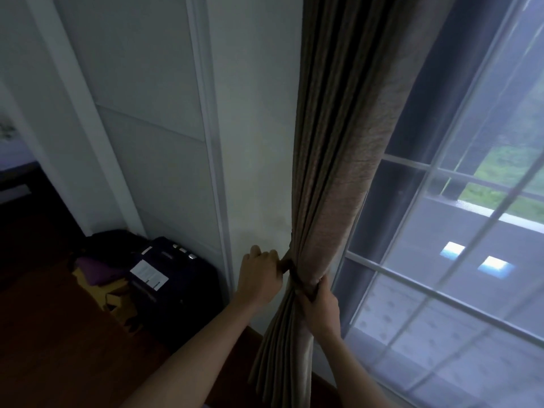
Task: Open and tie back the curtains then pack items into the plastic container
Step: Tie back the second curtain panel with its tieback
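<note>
The tie-back step is in hand: the brown curtain [338,172] is already drawn aside and bunched against the white wall [256,113], hanging from twelve o'clock down to about six. The left hand [259,278] has its fingers closed on the end of a dark tie-back band [290,267] at the curtain's nine o'clock side, while the right hand [319,301] wraps its fingers around the gathered folds just below the band. The next move, I judge, calls for pulling the band snug and fastening it; whether a hook sits on the wall I cannot tell. The window [441,260] lies bare toward three o'clock. A dark suitcase [173,290] stands on the wooden floor [59,334] at eight o'clock, apart from both arms; no plastic container shows.
</note>
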The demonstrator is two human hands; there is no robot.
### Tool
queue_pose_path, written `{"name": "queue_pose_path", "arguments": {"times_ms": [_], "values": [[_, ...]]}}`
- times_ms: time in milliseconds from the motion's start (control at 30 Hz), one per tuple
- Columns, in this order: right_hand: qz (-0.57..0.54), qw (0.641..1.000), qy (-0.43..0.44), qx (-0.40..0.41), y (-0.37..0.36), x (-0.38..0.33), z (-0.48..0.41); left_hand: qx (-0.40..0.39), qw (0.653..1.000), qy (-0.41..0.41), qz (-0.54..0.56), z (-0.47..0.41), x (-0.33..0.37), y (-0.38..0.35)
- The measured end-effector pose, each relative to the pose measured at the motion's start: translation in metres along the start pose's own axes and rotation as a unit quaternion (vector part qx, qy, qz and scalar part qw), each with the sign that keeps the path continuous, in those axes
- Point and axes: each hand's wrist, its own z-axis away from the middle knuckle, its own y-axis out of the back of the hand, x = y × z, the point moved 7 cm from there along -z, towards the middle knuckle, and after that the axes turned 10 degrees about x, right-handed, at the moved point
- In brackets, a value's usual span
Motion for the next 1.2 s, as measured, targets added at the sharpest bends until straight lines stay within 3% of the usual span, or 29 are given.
{"name": "queue_pose_path", "arguments": {"times_ms": [67, 233, 367, 467, 567, 700, 767, 867, 1033, 1100, 1200], "values": [[-0.029, 0.999, -0.013, 0.018, 0.005, -0.002, 0.006, 0.045, 0.998, -0.031, 0.037, 0.013, 0.006, 0.006], [-0.071, 0.994, -0.008, 0.087, 0.02, 0.003, 0.026, -0.011, 0.976, 0.059, 0.211, 0.054, -0.005, -0.005], [-0.082, 0.996, -0.032, 0.018, 0.013, -0.007, 0.032, -0.097, 0.952, 0.118, 0.265, 0.102, 0.002, -0.026], [-0.024, 0.999, -0.032, -0.036, -0.001, -0.013, 0.024, -0.152, 0.904, 0.177, 0.358, 0.128, 0.015, -0.042], [0.014, 0.998, -0.023, -0.051, -0.004, -0.018, 0.018, -0.155, 0.862, 0.196, 0.44, 0.131, 0.033, -0.049], [0.027, 0.999, -0.016, 0.005, 0.012, -0.008, 0.011, -0.179, 0.881, 0.156, 0.409, 0.122, 0.04, -0.044], [0.04, 0.999, -0.015, 0.022, 0.019, -0.003, 0.009, -0.112, 0.898, 0.179, 0.385, 0.104, 0.024, -0.039], [0.065, 0.997, -0.001, 0.036, 0.031, -0.005, 0.011, -0.052, 0.894, 0.259, 0.361, 0.07, -0.002, -0.042], [0.066, 0.998, 0.009, 0.022, 0.036, -0.015, 0.022, -0.169, 0.89, 0.263, 0.331, 0.018, 0.013, -0.063], [0.053, 0.999, 0.006, 0.006, 0.034, -0.018, 0.026, -0.198, 0.854, 0.315, 0.364, 0.012, 0.014, -0.078], [0.075, 0.996, 0.041, -0.01, 0.034, -0.023, 0.027, -0.216, 0.738, 0.432, 0.472, 0.021, 0.015, -0.092]]}}
